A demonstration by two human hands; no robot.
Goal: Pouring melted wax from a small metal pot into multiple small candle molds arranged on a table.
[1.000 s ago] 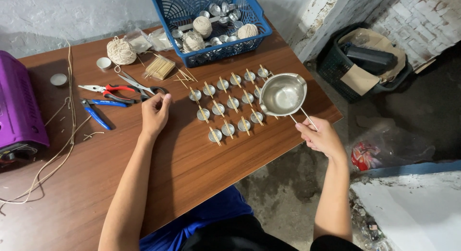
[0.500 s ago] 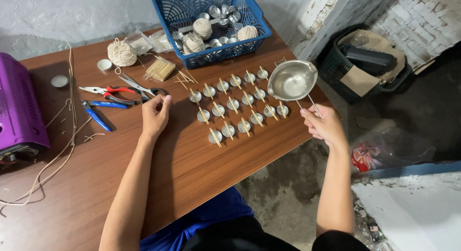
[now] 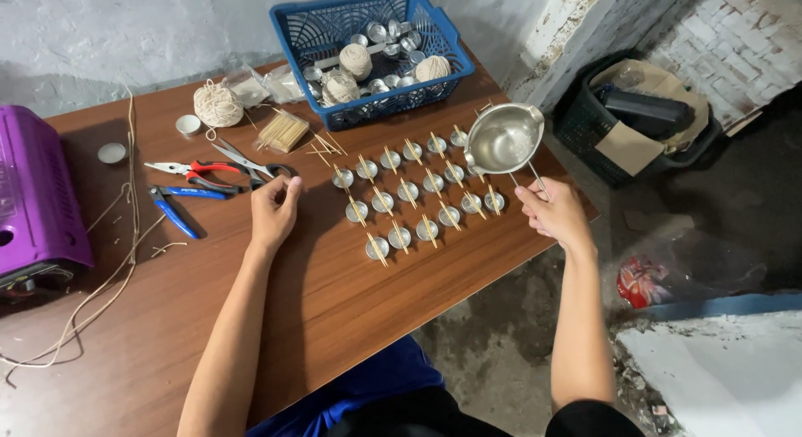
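- Shifted farther and slightly left since the earlier frame, the small steel pouring pot (image 3: pixel 504 139) hangs tilted over the far right tin cups (image 3: pixel 415 190).
- Right hand (image 3: pixel 555 211) pinches its wire handle, arm outstretched.
- Left hand (image 3: pixel 274 211) rests loosely curled, empty, on the brown wooden table (image 3: pixel 251 320).

I see a brown wooden table (image 3: pixel 334 303) against a rough, pale plastered wall (image 3: pixel 100 36), white-painted brick (image 3: pixel 735 36) at right. Floor (image 3: pixel 518 353) looks like bare grey concrete, though shadow hides detail. Light is even, soft.
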